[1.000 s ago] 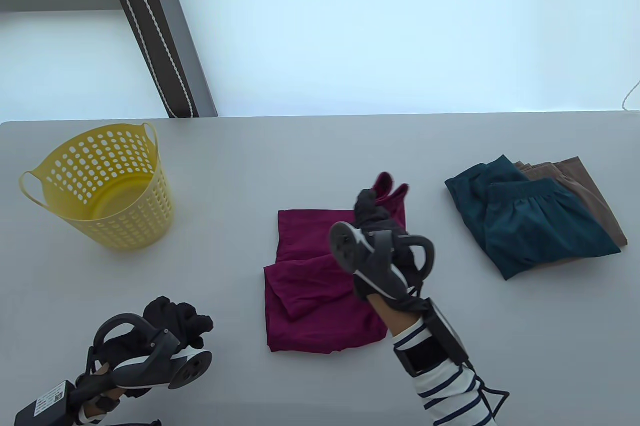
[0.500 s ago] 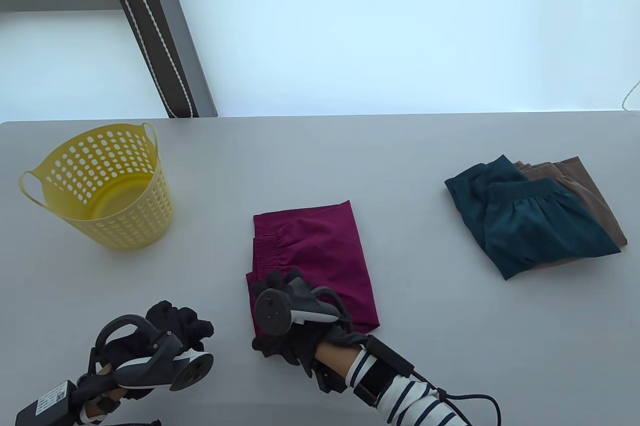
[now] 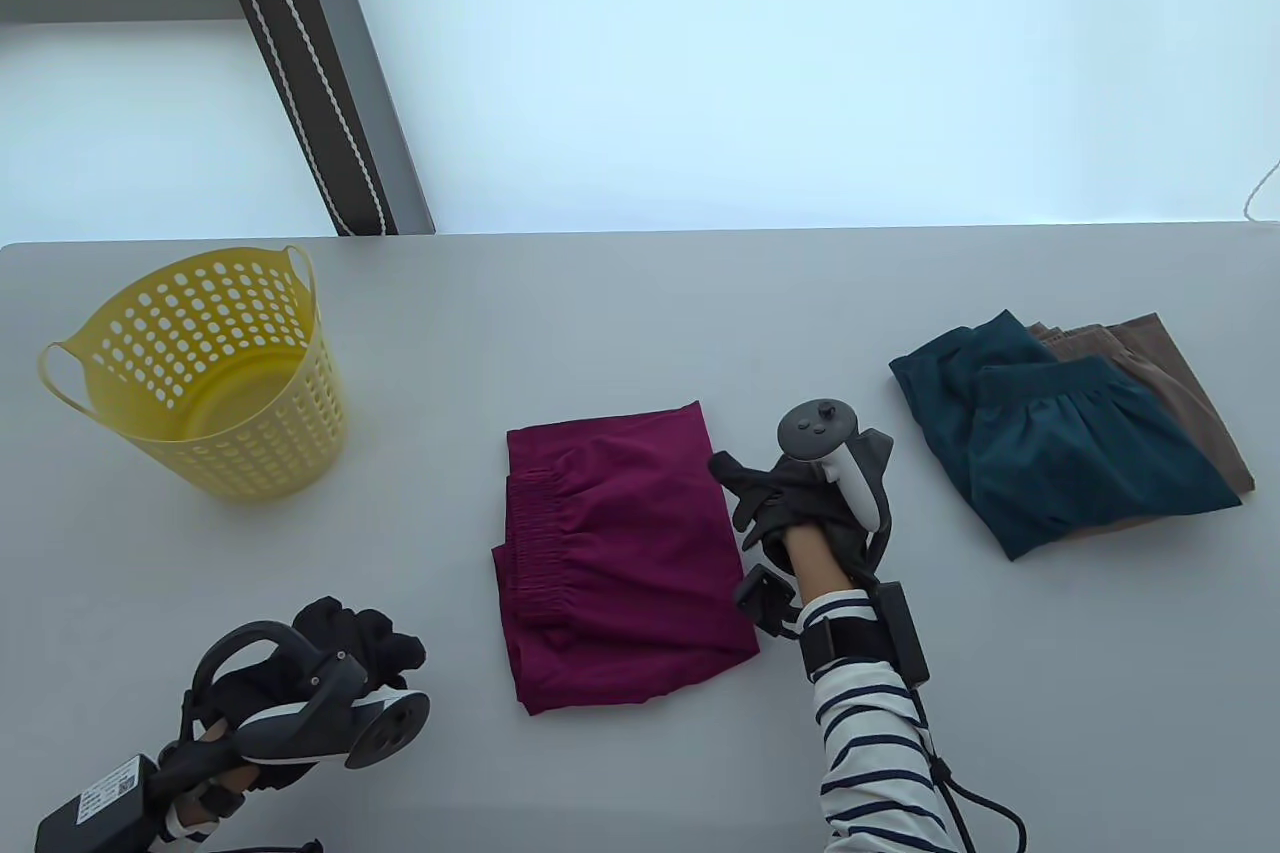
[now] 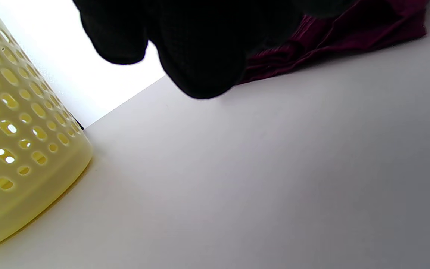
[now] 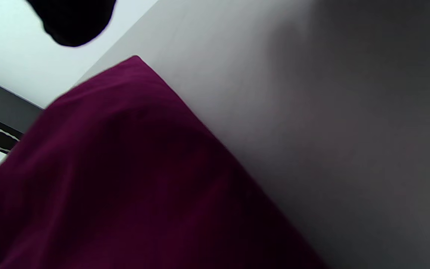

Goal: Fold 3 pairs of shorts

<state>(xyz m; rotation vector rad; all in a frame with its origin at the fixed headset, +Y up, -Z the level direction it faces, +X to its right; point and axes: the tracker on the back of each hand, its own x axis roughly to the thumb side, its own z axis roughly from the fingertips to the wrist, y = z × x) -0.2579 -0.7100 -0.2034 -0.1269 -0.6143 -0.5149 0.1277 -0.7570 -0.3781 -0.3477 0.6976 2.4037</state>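
Note:
Maroon shorts [image 3: 620, 553] lie folded in a rough rectangle at the table's middle, waistband on the left; they also show in the wrist views [image 5: 125, 186] [image 4: 330, 33]. My right hand [image 3: 755, 493] sits beside their right edge, fingers loosely spread, fingertips at or just touching the cloth, holding nothing. My left hand [image 3: 365, 638] rests at the near left, fingers loosely curled and empty; its fingers [image 4: 200, 56] hang dark at the top of the left wrist view. Teal shorts [image 3: 1060, 448] lie folded on top of brown shorts [image 3: 1170, 373] at the right.
A yellow perforated basket [image 3: 250, 453] stands at the left, also close by in the left wrist view [image 4: 21, 149]. The grey table [image 3: 620, 323] has its far edge just behind the basket. A dark post [image 3: 310, 63] rises beyond it.
My right hand carried the lifted maroon leg over to the near left, let it go, then moved to the shorts' right edge. The shorts now lie folded flat. The left hand stayed put.

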